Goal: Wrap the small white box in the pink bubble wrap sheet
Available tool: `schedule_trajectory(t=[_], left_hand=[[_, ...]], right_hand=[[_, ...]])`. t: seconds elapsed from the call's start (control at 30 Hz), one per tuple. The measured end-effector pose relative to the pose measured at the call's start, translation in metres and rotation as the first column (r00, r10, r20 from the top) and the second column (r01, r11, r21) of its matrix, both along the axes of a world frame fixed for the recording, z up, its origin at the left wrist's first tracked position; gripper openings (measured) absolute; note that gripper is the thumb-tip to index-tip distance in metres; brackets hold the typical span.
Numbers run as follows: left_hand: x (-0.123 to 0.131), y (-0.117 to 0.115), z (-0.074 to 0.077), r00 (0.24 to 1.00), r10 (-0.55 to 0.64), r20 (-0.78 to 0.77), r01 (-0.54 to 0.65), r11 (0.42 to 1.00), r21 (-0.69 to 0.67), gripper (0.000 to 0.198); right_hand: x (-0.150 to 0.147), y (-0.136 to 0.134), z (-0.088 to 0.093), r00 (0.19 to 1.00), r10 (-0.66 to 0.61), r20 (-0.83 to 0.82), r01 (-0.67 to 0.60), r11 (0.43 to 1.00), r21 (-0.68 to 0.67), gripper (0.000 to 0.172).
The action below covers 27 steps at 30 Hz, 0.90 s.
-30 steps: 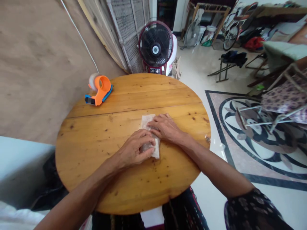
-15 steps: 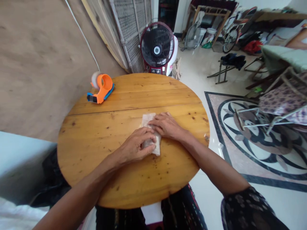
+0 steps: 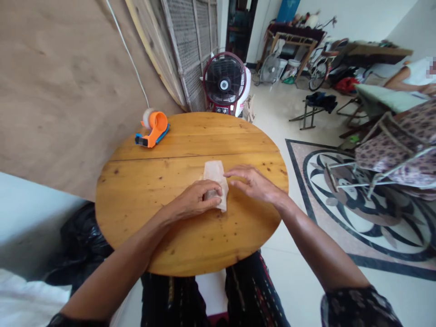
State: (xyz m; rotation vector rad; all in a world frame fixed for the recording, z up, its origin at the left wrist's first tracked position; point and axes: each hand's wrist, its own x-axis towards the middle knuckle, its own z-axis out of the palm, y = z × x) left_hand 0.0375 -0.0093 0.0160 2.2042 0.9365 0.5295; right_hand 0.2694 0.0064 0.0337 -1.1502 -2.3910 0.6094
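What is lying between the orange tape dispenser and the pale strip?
The head view shows only wooden tabletop, crossed by a dark seam, between dispenser and strip.

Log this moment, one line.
left hand: holding white wrap on table | right hand: open by wrap's right edge, contact unclear | tape dispenser: table, far left

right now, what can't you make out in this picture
- Pale rectangular sheet, head view: part hidden by the bare left hand.
- Crumpled white material, head view: cut off by left and bottom edges.
- Person in white top, head view: cut off by right edge.
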Motion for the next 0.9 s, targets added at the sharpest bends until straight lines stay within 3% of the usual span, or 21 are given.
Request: schedule_trajectory(t=[0.07, 0.13, 0.2, 0.37, 0.47, 0.63, 0.77, 0.9], left_hand=[[0.0, 0.0, -0.001, 1.0, -0.004, 0.023, 0.004, 1.0, -0.009, 0.015], [-0.001, -0.001, 0.0, 0.999, -0.009, 0.045, 0.01, 1.0, -0.023, 0.014], [-0.001, -0.002, 0.002, 0.998, -0.012, 0.069, 0.015, 0.999, -0.039, 0.013], [-0.002, 0.0, 0.0, 0.994, -0.013, 0.104, 0.02, 0.998, -0.067, 0.013], [-0.003, 0.002, -0.004, 0.994, -0.018, 0.112, 0.028, 0.996, -0.081, 0.015], [-0.005, 0.004, -0.008, 0.991, -0.025, 0.128, 0.035, 0.997, -0.074, 0.017], [-0.006, 0.005, -0.008, 0.993, -0.03, 0.114, 0.039, 0.996, -0.078, 0.017], [-0.007, 0.005, -0.008, 0.994, -0.024, 0.11, 0.033, 0.995, -0.089, 0.017]], right_hand=[[0.002, -0.02, 0.002, 1.0, 0.01, 0.014, -0.009, 0.999, -0.037, 0.039], [-0.002, -0.035, -0.001, 0.998, 0.041, 0.037, -0.039, 0.998, -0.052, 0.059], [-0.01, -0.044, -0.009, 0.998, 0.05, 0.043, -0.048, 0.998, -0.045, 0.065], [-0.026, -0.044, -0.023, 1.0, 0.013, -0.005, -0.013, 1.0, -0.003, 0.057], [-0.03, -0.043, -0.024, 1.0, -0.013, -0.001, 0.013, 1.0, 0.013, 0.058], [-0.036, -0.044, -0.03, 0.994, -0.082, -0.076, 0.086, 0.995, 0.057, 0.04], [-0.038, -0.042, -0.029, 0.994, -0.067, -0.085, 0.07, 0.997, 0.039, 0.035], [-0.029, -0.041, -0.017, 0.998, 0.027, -0.057, -0.031, 0.997, -0.066, 0.05]])
